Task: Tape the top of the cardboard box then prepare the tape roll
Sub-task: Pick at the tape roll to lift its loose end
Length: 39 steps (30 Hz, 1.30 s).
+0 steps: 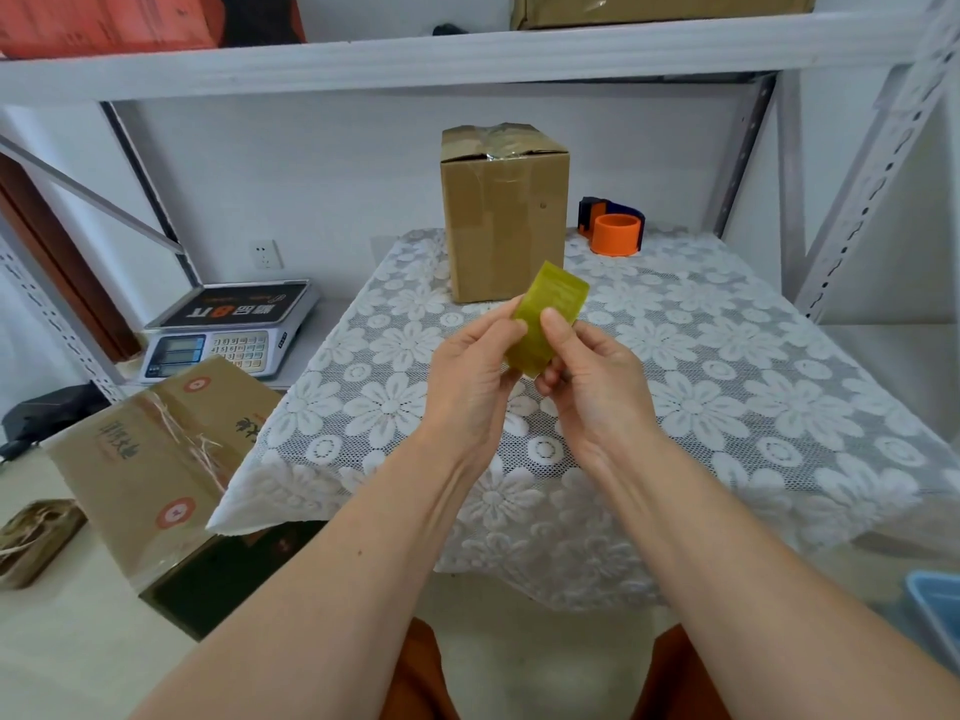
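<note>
A tall cardboard box (503, 215) stands upright at the far side of the lace-covered table (727, 387), its top flaps shut under clear, wrinkled tape. To its right sits an orange and dark blue tape dispenser (614, 228). In front of the box, above the table, my left hand (470, 371) and my right hand (592, 379) together hold a yellowish-green tape roll (548, 317), seen edge-on and tilted. My left fingers pinch its left edge; my right thumb presses on its face.
An electronic weighing scale (228, 330) sits on a lower surface to the left. A larger printed carton (156, 459) leans beside the table's left corner. A metal shelf frame (857, 200) surrounds the table, with boxes on the shelf above. A blue bin (935, 605) shows at lower right.
</note>
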Each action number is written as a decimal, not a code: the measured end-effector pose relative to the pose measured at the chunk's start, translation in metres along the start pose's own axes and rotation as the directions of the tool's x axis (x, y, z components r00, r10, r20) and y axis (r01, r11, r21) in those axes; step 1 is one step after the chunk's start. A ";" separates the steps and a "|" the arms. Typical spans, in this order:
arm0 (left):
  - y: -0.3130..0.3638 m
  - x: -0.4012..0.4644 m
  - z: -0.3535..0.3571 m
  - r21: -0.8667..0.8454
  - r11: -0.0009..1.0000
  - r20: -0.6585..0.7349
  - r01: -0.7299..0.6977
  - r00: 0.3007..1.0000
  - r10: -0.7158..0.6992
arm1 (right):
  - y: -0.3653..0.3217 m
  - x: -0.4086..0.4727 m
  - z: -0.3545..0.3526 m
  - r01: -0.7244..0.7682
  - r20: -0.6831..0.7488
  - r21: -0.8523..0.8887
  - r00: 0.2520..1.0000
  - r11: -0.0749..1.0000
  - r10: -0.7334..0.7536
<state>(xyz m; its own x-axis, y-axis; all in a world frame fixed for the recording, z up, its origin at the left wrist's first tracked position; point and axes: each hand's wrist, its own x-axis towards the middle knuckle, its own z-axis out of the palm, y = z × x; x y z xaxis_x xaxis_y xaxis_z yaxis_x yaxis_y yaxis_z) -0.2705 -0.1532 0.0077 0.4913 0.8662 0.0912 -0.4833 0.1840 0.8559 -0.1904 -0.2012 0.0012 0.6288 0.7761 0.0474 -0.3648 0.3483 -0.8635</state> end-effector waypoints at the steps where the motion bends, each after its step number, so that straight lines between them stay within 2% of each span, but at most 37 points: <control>1: 0.000 0.000 0.000 -0.005 1.000 -0.001 0.004 1.000 -0.004 | 0.000 0.000 0.000 0.000 -0.001 0.000 1.000 1.000 0.000; 7: 0.001 -0.001 0.001 -0.003 1.000 -0.010 0.002 1.000 -0.002 | 0.000 0.000 0.001 0.010 -0.007 -0.018 1.000 1.000 -0.010; 11: 0.004 -0.003 0.002 0.039 0.999 0.013 -0.002 1.000 0.002 | -0.007 0.002 -0.001 0.024 0.006 -0.090 1.000 0.996 -0.024; 14: 0.007 -0.004 -0.001 0.217 0.976 0.103 -0.033 0.995 0.011 | -0.016 0.005 -0.005 0.024 0.010 -0.141 1.000 0.990 -0.022; 17: 0.012 -0.003 -0.005 0.474 0.870 0.110 -0.135 0.989 0.094 | -0.019 0.007 -0.007 0.016 0.020 -0.183 1.000 0.983 -0.012; 19: 0.014 -0.004 -0.005 0.524 0.835 0.096 -0.165 0.986 0.134 | -0.018 0.007 -0.007 0.010 0.013 -0.206 1.000 0.978 -0.008; 21: 0.016 -0.005 -0.004 0.518 0.841 0.062 -0.155 0.988 0.144 | -0.019 0.007 -0.006 0.041 -0.010 -0.266 0.999 0.963 -0.046; 23: 0.016 -0.004 -0.004 0.533 0.835 0.008 -0.139 0.987 0.160 | -0.018 0.006 -0.006 0.149 -0.046 -0.458 0.981 0.876 -0.191; 24: 0.016 -0.003 -0.005 0.555 0.820 -0.010 -0.140 0.985 0.175 | -0.017 0.005 -0.007 0.233 -0.028 -0.581 0.952 0.780 -0.306; 26: 0.018 -0.003 -0.006 0.585 0.798 -0.012 -0.142 0.983 0.184 | -0.016 0.001 -0.005 0.415 0.141 -0.722 0.872 0.554 -0.469; 28: 0.020 -0.005 -0.007 0.597 0.787 0.021 -0.153 0.984 0.175 | -0.011 -0.001 -0.004 0.522 0.301 -0.747 0.818 0.412 -0.490; 30: 0.022 -0.006 -0.009 0.621 0.766 0.052 -0.167 0.984 0.172 | -0.008 0.000 -0.005 0.544 0.338 -0.747 0.806 0.381 -0.487; 33: 0.022 -0.007 -0.012 0.642 0.744 0.103 -0.184 0.983 0.154 | -0.011 0.001 -0.007 0.553 0.325 -0.718 0.804 0.423 -0.499; 39: 0.020 -0.006 -0.014 0.700 0.690 0.127 -0.185 0.983 0.134 | -0.014 0.001 -0.009 0.566 0.350 -0.711 0.799 0.416 -0.489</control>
<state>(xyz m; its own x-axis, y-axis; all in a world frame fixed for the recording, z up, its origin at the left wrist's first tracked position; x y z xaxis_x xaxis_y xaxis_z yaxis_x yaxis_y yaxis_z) -0.2935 -0.1484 0.0168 0.5100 0.8169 0.2693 0.0830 -0.3583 0.9299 -0.1790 -0.2101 0.0087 0.4405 0.6340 0.6356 0.6926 0.2104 -0.6899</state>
